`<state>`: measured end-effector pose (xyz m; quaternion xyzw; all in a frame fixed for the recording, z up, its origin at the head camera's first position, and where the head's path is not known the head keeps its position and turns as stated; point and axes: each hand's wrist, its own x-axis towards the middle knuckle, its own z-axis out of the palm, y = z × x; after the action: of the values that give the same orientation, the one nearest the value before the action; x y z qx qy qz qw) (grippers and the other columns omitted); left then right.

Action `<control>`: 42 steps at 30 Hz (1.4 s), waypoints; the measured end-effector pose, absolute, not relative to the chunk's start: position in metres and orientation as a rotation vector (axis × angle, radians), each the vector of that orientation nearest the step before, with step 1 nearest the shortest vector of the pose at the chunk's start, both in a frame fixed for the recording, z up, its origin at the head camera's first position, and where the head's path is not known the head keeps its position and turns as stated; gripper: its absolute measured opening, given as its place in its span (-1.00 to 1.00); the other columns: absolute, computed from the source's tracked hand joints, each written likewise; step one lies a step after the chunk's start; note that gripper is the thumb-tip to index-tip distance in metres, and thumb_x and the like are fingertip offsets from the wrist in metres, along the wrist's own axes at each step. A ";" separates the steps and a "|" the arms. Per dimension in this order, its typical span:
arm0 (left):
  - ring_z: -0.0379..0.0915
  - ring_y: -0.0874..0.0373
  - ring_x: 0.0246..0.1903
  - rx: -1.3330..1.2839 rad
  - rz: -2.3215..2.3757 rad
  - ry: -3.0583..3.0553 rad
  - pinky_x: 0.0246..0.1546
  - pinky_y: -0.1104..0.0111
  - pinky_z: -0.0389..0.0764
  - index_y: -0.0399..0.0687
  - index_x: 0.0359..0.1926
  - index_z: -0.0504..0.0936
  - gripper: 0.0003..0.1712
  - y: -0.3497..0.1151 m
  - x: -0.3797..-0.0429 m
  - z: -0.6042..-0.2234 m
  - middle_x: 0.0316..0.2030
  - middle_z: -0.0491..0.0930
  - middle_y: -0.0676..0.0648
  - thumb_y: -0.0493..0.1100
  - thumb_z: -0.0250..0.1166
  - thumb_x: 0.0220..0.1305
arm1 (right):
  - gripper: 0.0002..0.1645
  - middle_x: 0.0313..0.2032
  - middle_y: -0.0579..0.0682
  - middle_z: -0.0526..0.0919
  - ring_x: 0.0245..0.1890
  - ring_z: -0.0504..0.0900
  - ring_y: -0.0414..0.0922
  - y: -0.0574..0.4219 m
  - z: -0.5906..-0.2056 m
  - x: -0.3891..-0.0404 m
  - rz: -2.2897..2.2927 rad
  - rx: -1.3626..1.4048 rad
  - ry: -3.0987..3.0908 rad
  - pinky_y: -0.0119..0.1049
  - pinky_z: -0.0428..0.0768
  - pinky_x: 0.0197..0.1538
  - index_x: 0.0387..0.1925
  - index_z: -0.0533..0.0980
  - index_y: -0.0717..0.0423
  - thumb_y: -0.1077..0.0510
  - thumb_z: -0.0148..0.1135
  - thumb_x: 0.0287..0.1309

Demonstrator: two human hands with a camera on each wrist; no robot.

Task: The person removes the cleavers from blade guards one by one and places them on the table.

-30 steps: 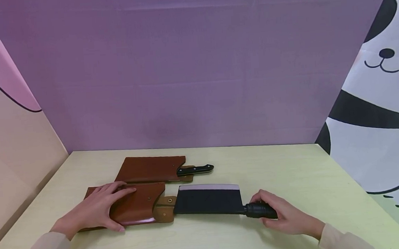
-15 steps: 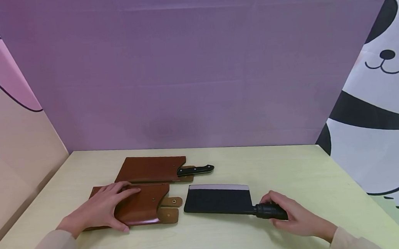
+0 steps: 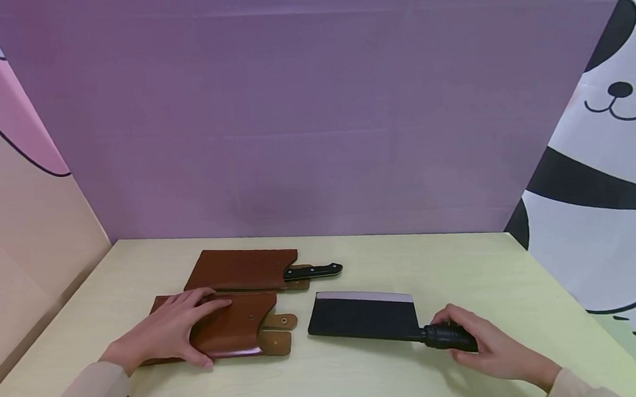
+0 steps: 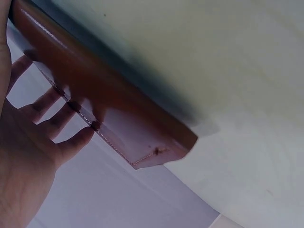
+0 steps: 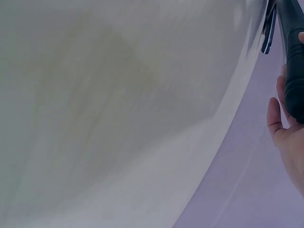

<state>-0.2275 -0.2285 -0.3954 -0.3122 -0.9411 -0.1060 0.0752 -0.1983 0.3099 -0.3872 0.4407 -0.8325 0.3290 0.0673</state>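
Note:
My left hand (image 3: 167, 332) spans the near brown leather knife sheath (image 3: 230, 331), thumb at its near edge and fingers over its far edge. In the left wrist view, several fingertips of that hand (image 4: 33, 147) meet the stitched edge of the sheath (image 4: 107, 97). Two tan straps (image 3: 277, 343) stick out from the sheath's mouth, unfastened. To the right, my right hand (image 3: 489, 346) grips the black handle of a cleaver (image 3: 362, 318). Its wide dark blade points left, with the pale edge on the far side, apart from the straps. The right wrist view shows only the cleaver's handle (image 5: 294, 71) and part of the hand.
Behind the near sheath lies a second brown sheath (image 3: 240, 269) with a black knife handle (image 3: 314, 272) projecting from it. Both lie on a pale wooden table (image 3: 427, 258). A purple wall (image 3: 312, 113) rises at the back, with a panda picture (image 3: 614, 159) on the right.
The cleaver has moved right with my right hand, and a gap has opened between its blade and the sheath's straps. My left hand and the near sheath have shifted slightly right.

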 end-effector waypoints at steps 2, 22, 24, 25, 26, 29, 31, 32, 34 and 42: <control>0.18 -0.02 0.19 -0.941 -0.319 -2.818 0.08 -0.11 0.26 0.22 0.27 0.30 0.18 -0.227 -0.228 -0.395 0.19 0.25 -0.08 0.60 0.26 -0.45 | -0.41 -0.20 -0.14 0.49 -0.30 0.47 -0.31 0.313 -0.386 -0.197 0.982 1.317 -2.526 -0.47 0.43 -0.27 -0.05 0.36 0.10 0.49 0.27 -0.17; 0.19 -0.02 0.19 -0.961 -0.342 -2.869 0.08 -0.15 0.24 0.22 0.28 0.29 0.18 -0.216 -0.230 -0.393 0.20 0.23 -0.08 0.59 0.27 -0.45 | -0.41 -0.20 -0.13 0.48 -0.29 0.46 -0.30 0.331 -0.386 -0.196 0.969 1.345 -2.507 -0.44 0.43 -0.31 -0.05 0.37 0.13 0.50 0.28 -0.20; 0.20 -0.03 0.18 -0.966 -0.341 -2.869 0.08 -0.15 0.24 0.22 0.28 0.29 0.17 -0.215 -0.230 -0.393 0.20 0.23 -0.08 0.59 0.27 -0.45 | -0.40 -0.20 -0.12 0.48 -0.30 0.46 -0.31 0.333 -0.387 -0.196 0.972 1.358 -2.500 -0.45 0.43 -0.31 -0.05 0.37 0.14 0.51 0.27 -0.21; 0.20 -0.03 0.18 -0.969 -0.339 -2.866 0.08 -0.15 0.24 0.22 0.28 0.29 0.17 -0.215 -0.230 -0.393 0.20 0.24 -0.08 0.59 0.27 -0.44 | -0.40 -0.21 -0.13 0.49 -0.30 0.46 -0.31 0.334 -0.387 -0.196 0.970 1.360 -2.499 -0.45 0.42 -0.32 -0.06 0.37 0.15 0.51 0.27 -0.22; 0.20 -0.03 0.18 -0.974 -0.333 -2.864 0.07 -0.15 0.24 0.22 0.28 0.29 0.17 -0.215 -0.230 -0.393 0.20 0.24 -0.09 0.59 0.27 -0.44 | -0.40 -0.21 -0.13 0.49 -0.31 0.46 -0.31 0.335 -0.388 -0.196 0.971 1.360 -2.500 -0.45 0.42 -0.32 -0.06 0.37 0.15 0.52 0.27 -0.22; 0.20 -0.04 0.17 -0.989 -0.319 -2.859 0.06 -0.14 0.27 0.22 0.28 0.29 0.17 -0.214 -0.231 -0.394 0.19 0.24 -0.10 0.59 0.27 -0.43 | -0.39 -0.22 -0.13 0.49 -0.31 0.46 -0.31 0.337 -0.389 -0.195 0.973 1.360 -2.503 -0.45 0.42 -0.32 -0.06 0.37 0.15 0.53 0.27 -0.23; 0.19 -0.04 0.18 -0.991 -0.318 -2.866 0.07 -0.14 0.26 0.22 0.28 0.29 0.16 -0.213 -0.231 -0.395 0.20 0.24 -0.11 0.58 0.27 -0.43 | -0.39 -0.22 -0.13 0.49 -0.31 0.46 -0.30 0.338 -0.390 -0.195 0.976 1.357 -2.507 -0.44 0.42 -0.32 -0.06 0.37 0.15 0.53 0.27 -0.24; 0.19 -0.05 0.19 -0.990 -0.317 -2.871 0.06 -0.14 0.27 0.23 0.28 0.29 0.16 -0.212 -0.231 -0.395 0.20 0.24 -0.11 0.58 0.27 -0.43 | -0.39 -0.22 -0.12 0.49 -0.31 0.46 -0.30 0.339 -0.390 -0.195 0.979 1.360 -2.507 -0.44 0.42 -0.33 -0.06 0.37 0.15 0.54 0.27 -0.24; 0.18 -0.06 0.19 -0.986 -0.324 -2.886 0.05 -0.15 0.28 0.24 0.28 0.29 0.15 -0.211 -0.231 -0.395 0.20 0.23 -0.11 0.58 0.28 -0.42 | -0.39 -0.22 -0.12 0.49 -0.31 0.46 -0.30 0.339 -0.389 -0.194 0.994 1.363 -2.512 -0.44 0.42 -0.33 -0.06 0.37 0.15 0.55 0.26 -0.24; 0.21 -0.08 0.17 -0.999 -0.356 -2.914 0.02 -0.14 0.32 0.19 0.27 0.31 0.12 -0.208 -0.230 -0.393 0.19 0.24 -0.13 0.55 0.30 -0.38 | -0.41 -0.24 -0.12 0.49 -0.32 0.47 -0.29 0.341 -0.387 -0.194 1.037 1.381 -2.546 -0.42 0.42 -0.35 -0.05 0.35 0.16 0.54 0.24 -0.19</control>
<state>-0.2303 -0.2082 -0.3933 -0.3220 -0.9395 -0.1148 0.0203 -0.1943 0.3414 -0.3870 0.4487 -0.8271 0.3368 0.0324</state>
